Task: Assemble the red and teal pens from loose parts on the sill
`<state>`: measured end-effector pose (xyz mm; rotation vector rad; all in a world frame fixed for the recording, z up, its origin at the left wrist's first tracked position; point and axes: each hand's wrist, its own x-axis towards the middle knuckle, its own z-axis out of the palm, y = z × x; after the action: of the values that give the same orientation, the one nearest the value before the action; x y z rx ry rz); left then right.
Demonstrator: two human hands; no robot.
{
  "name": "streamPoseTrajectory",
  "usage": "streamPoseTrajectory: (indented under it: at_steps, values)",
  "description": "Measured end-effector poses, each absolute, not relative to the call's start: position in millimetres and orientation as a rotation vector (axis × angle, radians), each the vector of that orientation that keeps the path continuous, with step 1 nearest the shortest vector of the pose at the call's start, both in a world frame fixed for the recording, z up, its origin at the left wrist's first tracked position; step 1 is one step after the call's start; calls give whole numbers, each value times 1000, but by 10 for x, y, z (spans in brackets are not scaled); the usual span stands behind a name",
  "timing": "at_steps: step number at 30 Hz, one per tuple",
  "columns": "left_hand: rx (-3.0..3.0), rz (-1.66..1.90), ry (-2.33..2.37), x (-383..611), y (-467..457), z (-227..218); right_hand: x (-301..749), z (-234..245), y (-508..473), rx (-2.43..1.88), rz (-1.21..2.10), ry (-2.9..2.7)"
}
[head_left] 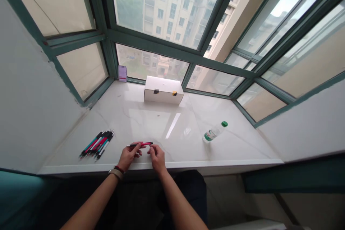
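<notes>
A pen (147, 143) with a red barrel and black ends lies level above the front part of the white marble-look sill. My left hand (128, 156) is closed on it, thumb and fingers pinching its left part. My right hand (157, 156) is curled at the pen's right end, with thumb and forefinger together against the black tip. To the left of my hands is a pile of several pens (97, 144) in red, teal, white and black, lying side by side.
A white box (164, 91) with two tape tabs stands by the window. A clear bottle (215, 132) with a green cap is on the right. A tiny dark piece (158, 115) lies mid-sill, and a purple packet (122, 73) leans in the left corner.
</notes>
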<state>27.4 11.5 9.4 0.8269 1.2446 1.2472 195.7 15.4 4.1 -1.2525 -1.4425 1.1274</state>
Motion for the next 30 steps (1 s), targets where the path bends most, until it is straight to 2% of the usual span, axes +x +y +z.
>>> streamPoseTrajectory:
  at_steps: [10,18,30]
  values:
    - [623,1267,1054,189,86,-67,2020,14,246,-1188,1205,-1310]
    - [479,1224,966,94,113,-73,2017,7,223,-1195,1282,-1532]
    - [678,1185,1081,154,95,-48,2066,63,316,-1156,1398,-1539]
